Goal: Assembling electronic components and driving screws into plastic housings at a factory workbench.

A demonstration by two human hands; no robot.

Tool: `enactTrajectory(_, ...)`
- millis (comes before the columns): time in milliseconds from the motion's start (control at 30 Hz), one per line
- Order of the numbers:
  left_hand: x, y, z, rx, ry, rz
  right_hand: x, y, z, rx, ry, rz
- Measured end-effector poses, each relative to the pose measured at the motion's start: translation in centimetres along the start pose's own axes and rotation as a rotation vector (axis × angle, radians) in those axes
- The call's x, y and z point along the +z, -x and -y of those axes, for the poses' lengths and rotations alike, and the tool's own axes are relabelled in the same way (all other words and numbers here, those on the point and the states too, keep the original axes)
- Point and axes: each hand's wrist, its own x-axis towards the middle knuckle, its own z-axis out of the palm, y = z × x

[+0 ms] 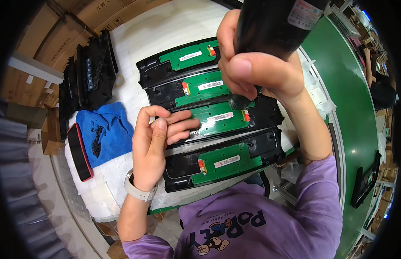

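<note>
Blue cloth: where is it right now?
Left side of the head view: the blue cloth lies on the white work surface, between the red-rimmed phone-like slab and the left hand, small black pieces on it.

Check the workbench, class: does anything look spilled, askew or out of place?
Mildly odd: small black pieces lie loose on the crumpled blue cloth, left of the left hand, resembling a small spill, though perhaps placed deliberately.

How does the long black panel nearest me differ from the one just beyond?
The nearest panel has its red connector at left on its green board; the next panel, at right. The left hand overlaps the next panel; the nearest shows almost whole. Both carry white labels.
</note>
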Motion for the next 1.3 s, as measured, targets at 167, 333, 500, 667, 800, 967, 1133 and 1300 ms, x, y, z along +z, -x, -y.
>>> enactTrajectory(167, 0.0, 0.0, -0.2, -0.022, -0.019, -0.055, 0.0, -0.1, 0.1, 0.003, 0.037, 0.062)
enactTrajectory(333, -0.8, -0.3, -0.1, -0.071, 0.080, -0.055, 0.0, 0.0, 0.5, 0.101, -0.046, 0.061)
enactTrajectory(500, -0.9, -0.4, 0.0, -0.125, 0.153, -0.006, 0.2, 0.1, -0.2, -0.257, 0.260, 0.057)
enactTrajectory(667, -0.1, -0.1, -0.8, -0.016, -0.013, -0.037, -0.6, 0.7, 1.9, -0.152, -0.273, 0.093)
enactTrajectory(800, 0.8, 0.6, -1.0, -0.068, 0.087, 0.058, 0.3, 1.1, 2.5, -0.272, -0.592, 0.013)
enactTrajectory(967, 1.5, 1.1, 0.1, -0.042, 0.007, 0.031, 1.8, 2.1, 3.3, -0.177, -0.431, -0.200)
enactTrajectory(1133, 1.4, 1.0, 0.1, 0.001, -0.108, -0.007, 1.4, 1.7, 1.4, -0.298, -0.627, -0.016)
enactTrajectory(1300, 1.5, 1.0, 0.5, 0.017, -0.063, -0.033, 1.5, 1.7, 1.4, -0.303, -0.629, 0.004)
